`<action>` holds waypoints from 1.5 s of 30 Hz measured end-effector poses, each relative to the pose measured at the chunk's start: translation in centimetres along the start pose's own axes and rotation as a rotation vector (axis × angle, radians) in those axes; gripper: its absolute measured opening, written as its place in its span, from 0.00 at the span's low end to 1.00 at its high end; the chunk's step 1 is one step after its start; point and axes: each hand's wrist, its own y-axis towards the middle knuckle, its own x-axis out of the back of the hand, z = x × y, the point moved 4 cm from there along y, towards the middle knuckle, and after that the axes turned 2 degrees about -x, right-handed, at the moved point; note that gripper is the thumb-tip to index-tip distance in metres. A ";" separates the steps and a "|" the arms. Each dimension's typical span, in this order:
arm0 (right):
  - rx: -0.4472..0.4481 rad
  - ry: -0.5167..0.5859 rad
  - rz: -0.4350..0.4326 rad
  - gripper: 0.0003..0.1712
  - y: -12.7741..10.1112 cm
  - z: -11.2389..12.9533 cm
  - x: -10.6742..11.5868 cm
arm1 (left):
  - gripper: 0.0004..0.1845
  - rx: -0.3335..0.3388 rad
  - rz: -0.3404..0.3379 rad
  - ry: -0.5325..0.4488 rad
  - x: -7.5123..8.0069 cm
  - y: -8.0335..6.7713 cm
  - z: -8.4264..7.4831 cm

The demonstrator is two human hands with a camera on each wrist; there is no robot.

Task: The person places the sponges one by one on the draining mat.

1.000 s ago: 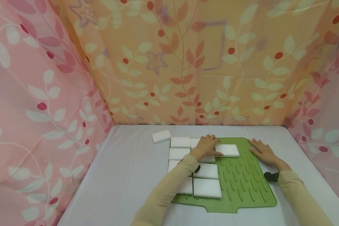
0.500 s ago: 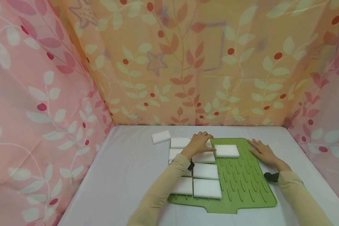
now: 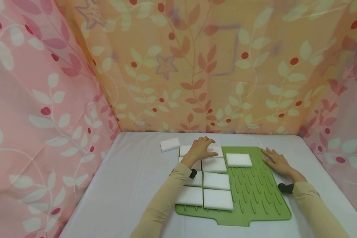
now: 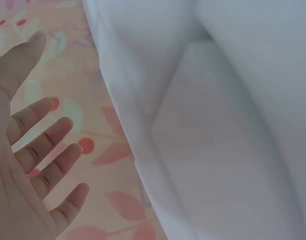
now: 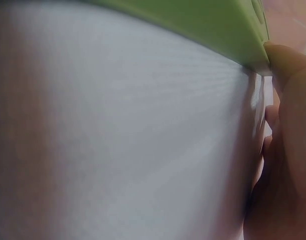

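Note:
Several white rectangular sponges (image 3: pixel 218 199) lie in two columns on the left part of a green ridged mat (image 3: pixel 250 213). A further sponge (image 3: pixel 239 160) sits by itself at the mat's upper middle. My left hand (image 3: pixel 200 149) hovers over the upper sponges with its thumb and fingers spread and nothing between them. In the left wrist view that hand (image 4: pixel 35 165) shows loosely extended fingers. My right hand (image 3: pixel 279 163) lies flat by the mat's upper right edge. The right wrist view has the thumb (image 5: pixel 287 62) against the mat's edge.
One loose sponge (image 3: pixel 170 144) lies off the mat, beyond its upper left corner, on the white-covered table (image 3: pixel 128 178). Floral cloth (image 3: pixel 193 72) hangs behind the table and along both sides. The mat has a tab (image 3: pixel 233 222) at its near edge.
My left hand has let go of the lone sponge and drawn back to the left over the other sponges. The right hand stays at the mat's edge.

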 end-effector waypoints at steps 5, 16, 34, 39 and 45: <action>-0.002 -0.003 -0.002 0.36 0.0 -0.2 0.0 | 0.33 0.036 -0.026 -0.049 0.3 -0.8 1.5; -0.006 -0.009 0.000 0.36 -0.1 -0.2 0.1 | 0.34 0.090 -0.068 -0.123 0.4 -2.6 5.0; -0.015 0.001 -0.002 0.36 0.1 0.0 -0.1 | 0.31 0.173 -0.117 -0.151 0.5 -5.6 10.5; -0.013 -0.003 0.000 0.36 0.2 -0.5 -0.3 | 0.27 0.173 -0.159 -0.139 0.6 -6.5 12.2; -0.008 -0.008 -0.004 0.36 0.2 -0.4 -0.1 | 0.27 0.187 -0.173 -0.115 0.4 -7.2 14.8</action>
